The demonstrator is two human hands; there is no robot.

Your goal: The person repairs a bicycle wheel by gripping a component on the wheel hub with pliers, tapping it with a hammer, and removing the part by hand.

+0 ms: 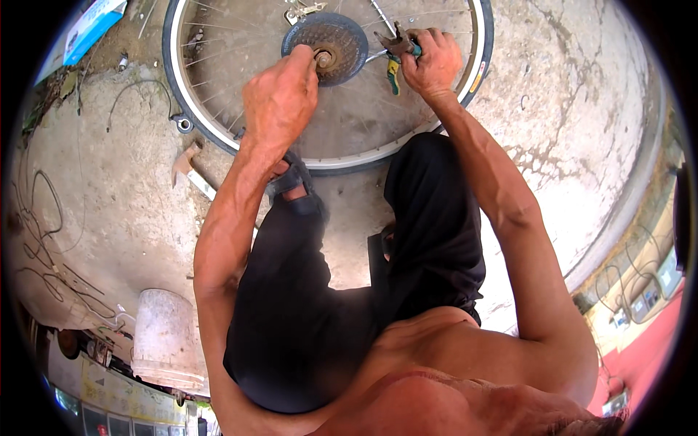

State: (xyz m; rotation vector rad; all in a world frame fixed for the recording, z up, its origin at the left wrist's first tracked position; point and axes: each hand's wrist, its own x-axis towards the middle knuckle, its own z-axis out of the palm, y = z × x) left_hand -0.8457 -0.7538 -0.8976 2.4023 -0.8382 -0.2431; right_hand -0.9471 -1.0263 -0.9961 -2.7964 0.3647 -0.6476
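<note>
Bicycle wheel (352, 160): lying flat on concrete ground (542, 138), far centre. Noted just outside near-left edge: hammer (188, 164). Farther on: left hand (280, 94) with fingers curled at rusty sprocket cluster (345, 42), cannot tell whether gripping anything; right hand (436, 62) wrapped around pliers (397, 45), right of cluster.

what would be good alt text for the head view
A person's left hand is at the rusty hub of a bicycle wheel on the ground, while the right hand grips pliers with green and yellow handles. A hammer and a dirty white bucket are farther left.
</note>
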